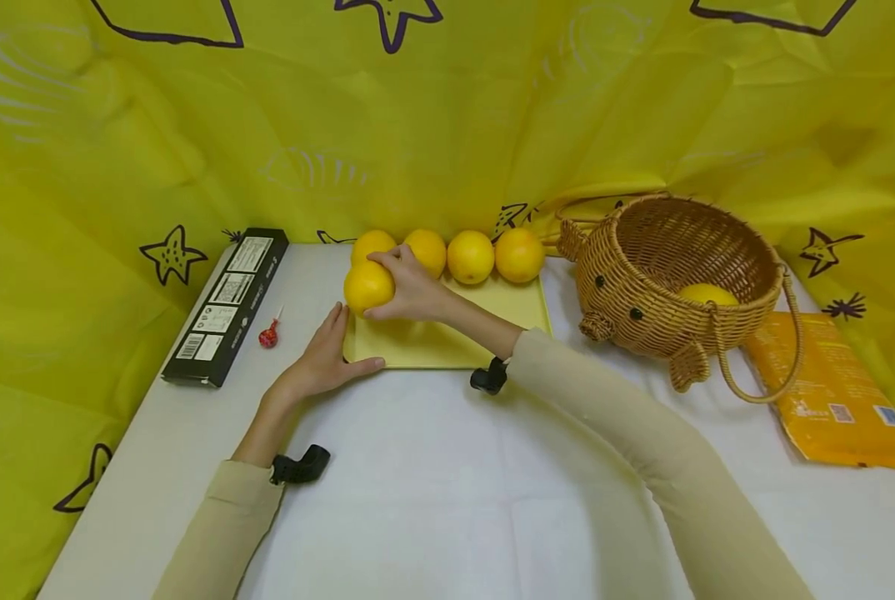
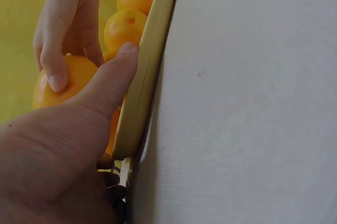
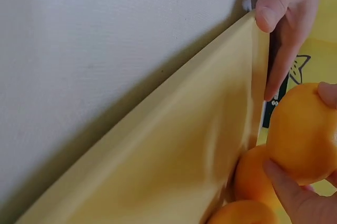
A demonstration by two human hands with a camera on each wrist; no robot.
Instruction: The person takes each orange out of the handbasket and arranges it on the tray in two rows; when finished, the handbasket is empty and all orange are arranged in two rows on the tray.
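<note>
My right hand [image 1: 417,292] grips an orange [image 1: 368,287] over the left part of a shallow yellow tray [image 1: 447,333], thumb and fingers round its sides. Several more oranges [image 1: 471,257] stand in a row along the tray's back edge; the leftmost is partly hidden by the held one. At the tray's front left corner is my left hand [image 1: 326,354], fingers straight along the left side. Its thumb [image 2: 113,74] lies at the front rim in the left wrist view. The right wrist view shows the held orange [image 3: 301,132] close above the row.
A wicker pig-shaped basket [image 1: 605,308] with one orange [image 1: 708,294] inside stands on the right, partly over an orange packet [image 1: 841,400]. To the left lie a black box [image 1: 226,308] and a red lollipop [image 1: 268,335]. A yellow patterned cloth [image 1: 447,117] hangs behind the white table [image 1: 432,483].
</note>
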